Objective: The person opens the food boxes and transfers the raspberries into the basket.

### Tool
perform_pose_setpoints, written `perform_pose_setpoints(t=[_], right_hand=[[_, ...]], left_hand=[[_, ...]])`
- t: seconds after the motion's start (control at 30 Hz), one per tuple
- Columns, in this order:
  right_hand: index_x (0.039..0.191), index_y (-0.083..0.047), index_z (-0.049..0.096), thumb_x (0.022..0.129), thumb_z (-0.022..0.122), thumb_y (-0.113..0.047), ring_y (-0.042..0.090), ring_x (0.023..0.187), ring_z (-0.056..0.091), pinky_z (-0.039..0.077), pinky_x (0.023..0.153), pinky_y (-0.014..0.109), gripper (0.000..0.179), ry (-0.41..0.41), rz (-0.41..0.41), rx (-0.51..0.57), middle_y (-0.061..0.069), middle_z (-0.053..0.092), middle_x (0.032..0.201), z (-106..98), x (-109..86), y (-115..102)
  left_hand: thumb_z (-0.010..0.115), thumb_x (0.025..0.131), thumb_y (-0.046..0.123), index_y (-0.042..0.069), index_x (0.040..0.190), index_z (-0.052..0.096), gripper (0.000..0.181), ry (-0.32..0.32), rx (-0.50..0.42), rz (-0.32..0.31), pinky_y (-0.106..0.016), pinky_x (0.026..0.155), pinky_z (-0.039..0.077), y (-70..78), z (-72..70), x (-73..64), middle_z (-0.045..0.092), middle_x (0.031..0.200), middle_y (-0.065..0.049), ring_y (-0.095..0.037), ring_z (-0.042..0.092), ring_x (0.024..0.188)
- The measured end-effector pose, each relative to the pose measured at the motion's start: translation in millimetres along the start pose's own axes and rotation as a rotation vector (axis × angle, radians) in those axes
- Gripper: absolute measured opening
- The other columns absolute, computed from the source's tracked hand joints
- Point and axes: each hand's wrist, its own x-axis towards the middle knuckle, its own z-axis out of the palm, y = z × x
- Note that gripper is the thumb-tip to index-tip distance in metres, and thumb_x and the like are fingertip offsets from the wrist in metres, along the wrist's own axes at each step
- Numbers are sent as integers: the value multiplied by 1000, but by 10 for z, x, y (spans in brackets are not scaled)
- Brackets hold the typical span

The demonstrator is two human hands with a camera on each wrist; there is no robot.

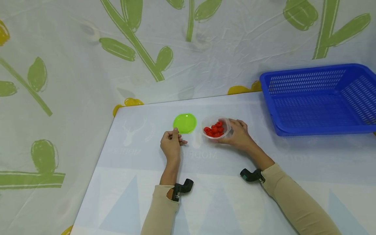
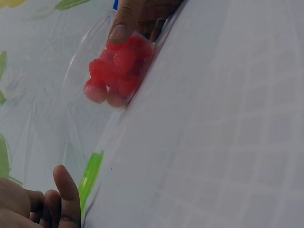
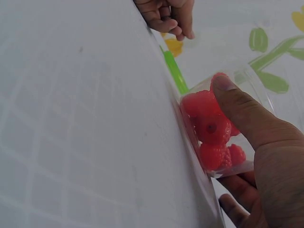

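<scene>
My right hand (image 1: 238,135) grips a clear plastic container (image 3: 254,88) from its right side, thumb along the near wall and fingers round the far side. Several red raspberries (image 1: 214,130) lie heaped inside, showing through the wall in both wrist views. The container stands upright on the table. To its left lies a flat, bright green lid (image 1: 185,122). My left hand (image 1: 171,145) hovers at the lid's near edge with loosely curled fingers and nothing between them; in the right wrist view this hand (image 3: 168,16) appears apart from the lid.
A large blue plastic basket (image 1: 311,98) with slotted walls stands at the back right of the white patterned table (image 1: 123,192). Behind and to the left hangs a white sheet (image 1: 88,65) printed with green leaves. A black wrist camera (image 1: 184,186) sits on each forearm.
</scene>
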Motion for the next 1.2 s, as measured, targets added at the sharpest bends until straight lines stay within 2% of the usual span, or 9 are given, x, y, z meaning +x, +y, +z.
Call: perform_pose_setpoints(t=[0.1,0.17,0.3,0.4,0.53,0.67,0.83,1.03,1.2], right_hand=[[144,-11,51,70,92,-36,39,140,27,4,116,54,89,-4,7,5,21,44,148,6,-5,7],[144,-12,51,70,92,-35,39,140,27,4,116,54,88,-3,4,7,20,44,148,12,-7,13],[143,-15,53,70,92,-34,39,139,30,5,116,53,85,6,-7,4,18,46,147,17,-8,22],[143,-15,53,70,92,-33,39,139,30,5,115,54,85,7,-10,3,19,46,147,12,-8,24],[143,-14,52,70,92,-33,38,139,30,5,116,54,85,1,-12,8,19,46,147,5,-11,17],[143,-13,53,70,92,-35,38,139,31,5,116,54,85,1,-6,7,19,46,146,0,-17,10],[143,-14,52,70,92,-37,39,140,29,5,116,55,86,2,9,-1,19,46,146,3,-15,12],[142,-14,54,69,93,-36,37,138,33,6,115,54,86,14,-14,-2,16,50,145,17,-5,7],[142,-13,54,68,93,-38,37,138,33,6,115,54,88,18,-10,1,17,50,144,15,-3,1]], left_hand=[[65,99,25,-5,93,61,31,-11,-24,20,-25,49,54,-2,-1,-4,61,77,-14,-12,58,50],[66,98,28,-8,93,61,36,-33,-33,68,-22,47,52,1,0,-6,61,77,-14,-11,56,52],[66,98,26,-14,98,62,41,-124,-64,198,-20,48,49,21,20,-8,61,80,-22,-13,55,58],[64,100,21,-14,101,63,36,-186,-89,240,-20,51,50,45,44,-14,60,84,-26,-15,56,62],[62,101,15,-13,105,62,28,-225,-99,225,-21,53,50,87,79,-50,59,88,-32,-16,56,63],[63,100,12,-12,108,63,25,-270,-90,196,-21,55,50,225,139,-152,57,91,-38,-16,56,61],[62,100,9,-10,113,65,24,-314,-86,185,-22,55,50,319,220,-238,56,90,-38,-18,56,60],[62,100,10,-6,119,67,25,-325,-85,173,-21,53,48,132,283,-160,55,94,-41,-22,53,60],[65,99,19,3,118,70,25,-330,-57,162,-20,54,49,14,358,-132,60,90,-26,-17,53,60]])
